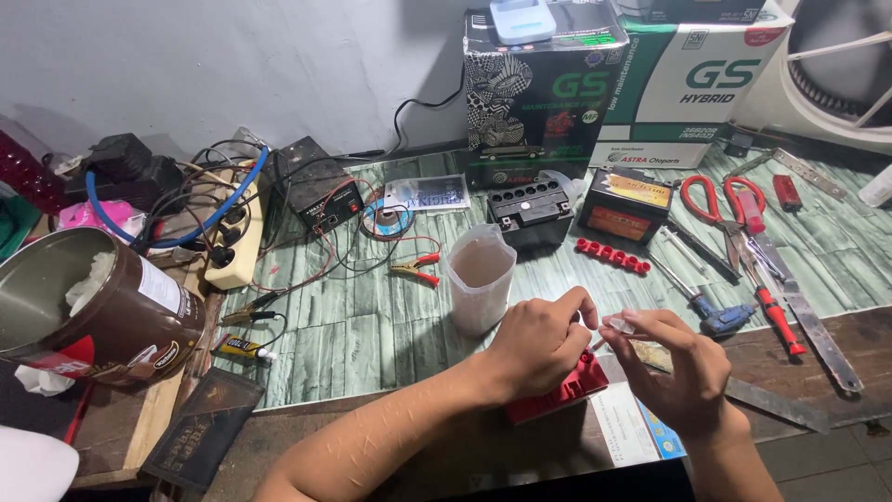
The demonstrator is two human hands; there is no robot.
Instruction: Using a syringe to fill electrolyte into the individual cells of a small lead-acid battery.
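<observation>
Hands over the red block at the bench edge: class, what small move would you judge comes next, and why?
Probably bringing the small clear piece down toward the red block. The right hand pinches that piece at its fingertips just above the block, while the left hand rests on the block's top with its fingers meeting the piece. What the piece is cannot be told.

There is only one view, from a camera on the person's head, looking down and forward over the tabletop [372, 325] toward the grey wall [232, 65]. It sits close: both forearms enter from the bottom edge, and the boxes [548, 84] at the wall fill the top.
</observation>
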